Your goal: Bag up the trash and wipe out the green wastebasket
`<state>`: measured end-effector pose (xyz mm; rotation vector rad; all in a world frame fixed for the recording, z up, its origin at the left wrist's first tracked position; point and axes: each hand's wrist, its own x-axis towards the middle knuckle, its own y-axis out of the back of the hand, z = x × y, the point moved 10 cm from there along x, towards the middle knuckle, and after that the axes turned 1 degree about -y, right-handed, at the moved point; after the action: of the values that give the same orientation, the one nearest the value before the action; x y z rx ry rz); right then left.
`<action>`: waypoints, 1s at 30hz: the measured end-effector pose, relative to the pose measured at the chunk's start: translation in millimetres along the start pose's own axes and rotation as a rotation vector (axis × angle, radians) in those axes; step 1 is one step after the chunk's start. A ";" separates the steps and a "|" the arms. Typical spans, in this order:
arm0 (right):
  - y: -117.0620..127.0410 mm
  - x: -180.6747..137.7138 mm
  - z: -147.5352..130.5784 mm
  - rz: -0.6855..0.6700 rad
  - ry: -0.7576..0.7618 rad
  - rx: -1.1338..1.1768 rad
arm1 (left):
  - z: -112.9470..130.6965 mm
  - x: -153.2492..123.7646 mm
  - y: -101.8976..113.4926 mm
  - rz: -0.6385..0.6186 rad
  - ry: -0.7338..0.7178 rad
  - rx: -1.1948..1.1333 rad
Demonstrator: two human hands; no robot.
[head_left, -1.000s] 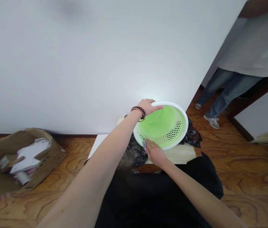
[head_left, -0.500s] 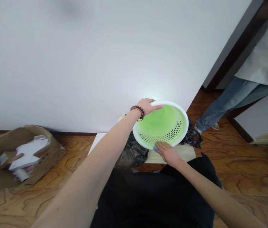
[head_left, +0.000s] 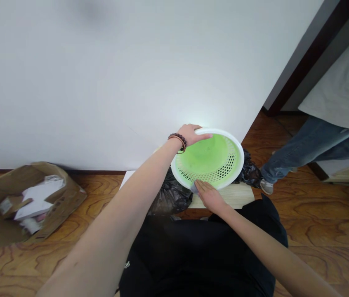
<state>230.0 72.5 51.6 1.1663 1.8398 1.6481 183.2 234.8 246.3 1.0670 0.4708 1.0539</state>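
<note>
The green-and-white basket (head_left: 207,156) was over the pale bench (head_left: 238,196), mouth tilted toward you, its near rim showing inside the bench's front edge. Your left hand (head_left: 192,135) gripped the far-left rim, thumb inside; your right hand (head_left: 211,198) held a small grey cloth (head_left: 194,188) under its fingers against the near rim. Black bags (head_left: 174,192) crowded both sides, and the white wall (head_left: 131,82) rose close behind. Wooden floor (head_left: 317,214) stretched leftward to a cardboard box (head_left: 58,212) and rightward to a person in jeans (head_left: 310,142), leaving room sideways.

Prob. a home rm, w/ wood-grain floor (head_left: 326,214), white wall (head_left: 115,82) & dark doorframe (head_left: 312,57).
</note>
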 end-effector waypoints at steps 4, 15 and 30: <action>4.5 -21.5 23.1 -0.071 0.062 -0.062 | -0.1 0.4 -0.4 0.004 0.009 0.030; -4.6 21.7 -18.1 0.052 -0.102 0.045 | -3.7 -0.1 1.3 0.019 0.023 0.046; -3.0 14.1 -7.8 0.016 -0.138 0.055 | 7.6 -0.6 0.1 0.017 -0.009 0.033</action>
<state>215.1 79.0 53.6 1.2877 1.8038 1.4937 188.6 230.7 249.7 1.1061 0.4743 1.0595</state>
